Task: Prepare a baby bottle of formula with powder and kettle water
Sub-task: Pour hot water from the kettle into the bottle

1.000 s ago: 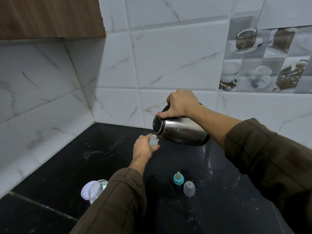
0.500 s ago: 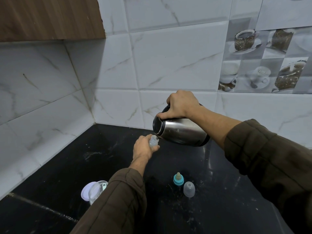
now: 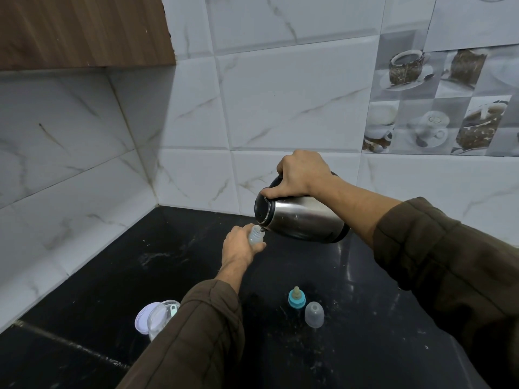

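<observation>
Your right hand (image 3: 302, 175) is wrapped tight around the handle of the steel kettle (image 3: 302, 219), tipped with its spout at the mouth of the baby bottle (image 3: 256, 235). Your left hand (image 3: 241, 247) is closed around that bottle above the black counter (image 3: 365, 346). The teal-ringed nipple (image 3: 296, 297) and clear cap (image 3: 314, 314) stand at the bottle's 5 o'clock, the open powder container (image 3: 160, 318) at its 7 o'clock.

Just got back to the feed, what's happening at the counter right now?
A person is filling a baby bottle from a steel kettle. The left hand holds the open bottle upright above the black counter, while the right hand tips the kettle so its spout sits at the bottle's mouth. The teat with its blue ring and the clear cap stand apart on the counter, not yet fitted. An open powder container sits lower left.
</observation>
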